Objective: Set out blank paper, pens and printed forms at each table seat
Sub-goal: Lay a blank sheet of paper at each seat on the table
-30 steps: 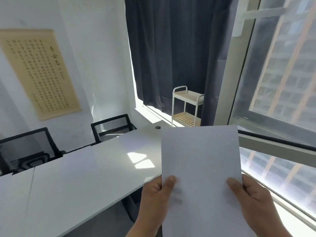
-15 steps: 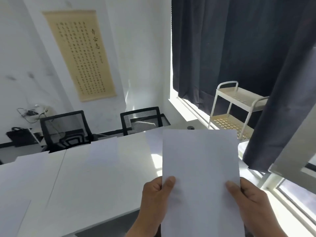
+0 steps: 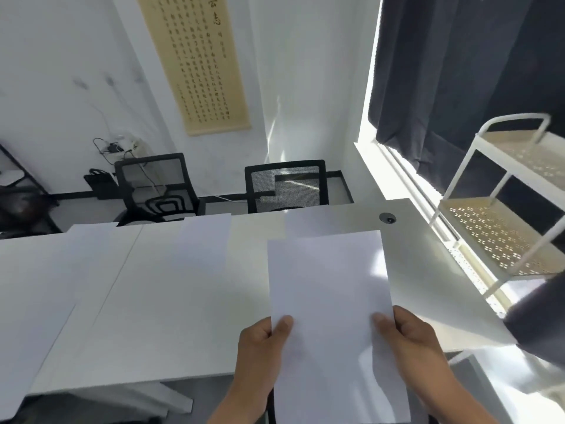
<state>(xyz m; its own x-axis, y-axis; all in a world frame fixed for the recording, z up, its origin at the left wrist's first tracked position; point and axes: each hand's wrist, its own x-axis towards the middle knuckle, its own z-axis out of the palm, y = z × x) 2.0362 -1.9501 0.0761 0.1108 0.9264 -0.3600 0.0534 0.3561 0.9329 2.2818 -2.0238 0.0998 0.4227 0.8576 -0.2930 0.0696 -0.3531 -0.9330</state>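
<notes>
— White sheets, that's what I notice first. One lies at the far left of the table [image 3: 183,316], a second [image 3: 91,243] a little further along, a third [image 3: 204,243] in front of the left chair [image 3: 156,185].

— And those chairs?

— Black mesh backs, two of them, pushed in along the far edge. The right chair [image 3: 286,185] has a fourth sheet [image 3: 318,223] lying before it, partly hidden by what the person holds.

— Which is?

— Blank paper [image 3: 330,301], held up over the near edge of the table, tilted toward the face. I cannot tell whether it is one sheet or several. The left hand [image 3: 260,356] grips its lower left edge, thumb pressed on the front, fingers curled behind. The right hand [image 3: 412,347] grips the lower right edge the same way, thumb on top.

— What hangs on the wall?

— A tan scroll [image 3: 201,62] with columns of dark writing, above the chairs. Below it to the left, a tangle of cables [image 3: 116,146] at a wall socket.

— And on the window side?

— A round cable hole [image 3: 387,218] in the table's far right corner, then a white cart [image 3: 495,209] with perforated shelves, standing under a dark curtain [image 3: 458,71]. Sunlight falls along the sill.
</notes>
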